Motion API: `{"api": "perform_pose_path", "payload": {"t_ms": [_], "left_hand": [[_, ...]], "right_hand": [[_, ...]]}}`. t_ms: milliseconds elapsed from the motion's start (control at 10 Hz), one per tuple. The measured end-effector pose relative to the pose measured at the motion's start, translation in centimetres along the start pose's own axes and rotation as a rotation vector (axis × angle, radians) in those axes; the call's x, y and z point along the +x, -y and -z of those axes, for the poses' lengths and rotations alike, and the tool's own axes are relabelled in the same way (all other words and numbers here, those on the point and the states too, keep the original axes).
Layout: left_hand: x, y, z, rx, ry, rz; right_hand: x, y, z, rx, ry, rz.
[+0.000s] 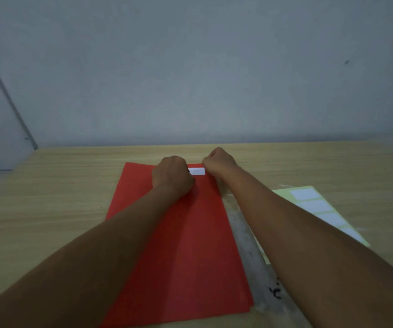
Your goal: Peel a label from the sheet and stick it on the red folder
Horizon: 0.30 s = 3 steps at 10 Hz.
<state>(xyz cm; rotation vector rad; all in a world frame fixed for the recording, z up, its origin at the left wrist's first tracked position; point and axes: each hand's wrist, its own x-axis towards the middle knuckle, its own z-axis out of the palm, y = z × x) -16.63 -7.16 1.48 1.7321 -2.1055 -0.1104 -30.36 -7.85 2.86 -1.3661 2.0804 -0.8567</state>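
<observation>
Hands meet at the far end of the red folder (179,245), which lies flat on the wooden tabletop (48,197). Left hand (173,175) and right hand (219,162) are both curled, their grip closed at either end of a white label (197,171) lying on the folder. The label sheet (314,204) rests to the right, partly under the right forearm.

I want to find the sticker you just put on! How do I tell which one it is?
Start at the wooden table and find the red folder lying on it. Look at the folder's far end, between the left hand and right hand: a small white label. It alone sits on red; the other white labels lie on the pale yellow label sheet, right of the folder.
</observation>
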Motion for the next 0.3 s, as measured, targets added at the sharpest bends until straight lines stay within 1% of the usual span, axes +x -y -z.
{"api": "perform_pose_path", "payload": {"t_ms": [100, 200, 300], "left_hand": [[-0.4, 0.4, 1.5, -0.017, 0.056, 0.015], [-1.2, 1.0, 2.7, -0.036, 0.052, 0.016], [-3.3, 1.9, 3.8, -0.058, 0.034, 0.008]], "right_hand": [[-1.3, 0.1, 0.3, -0.015, 0.001, 0.053], [-2.7, 0.1, 0.6, -0.014, -0.005, 0.08], [-5.1, -0.6, 0.4, -0.088, -0.055, 0.169]]}}
